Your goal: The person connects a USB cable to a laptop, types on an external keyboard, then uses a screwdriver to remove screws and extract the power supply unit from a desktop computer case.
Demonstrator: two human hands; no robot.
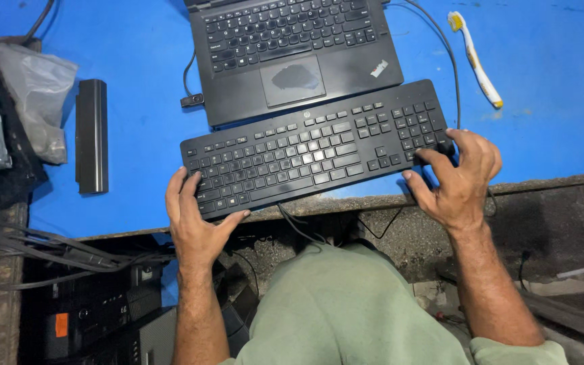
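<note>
Two bare hands grip the long black plastic keyboard (315,155) by its ends, and it lies tilted across the front edge of the blue-topped table (549,74), its near corners just past that edge. The left hand (194,216) wraps the keyboard's left end, fingers on the keys and thumb hooked under the front rim. The right hand (457,179) clamps the right end by the number pad, fingers curled over the top; whether the thumb presses underneath cannot be told. The keyboard rests flat on the table, not lifted, and its thin black cable (299,226) hangs from the front edge toward the person's green-clad lap.

Touching the keyboard's far edge is an open black laptop (292,54) with a smudged touchpad. Well to the keyboard's left lies a black bar-shaped battery pack (92,135), and beyond it a crumpled clear plastic bag (35,94). Beyond the keyboard's right end lies a white toothbrush (476,61) with yellowed bristles.
</note>
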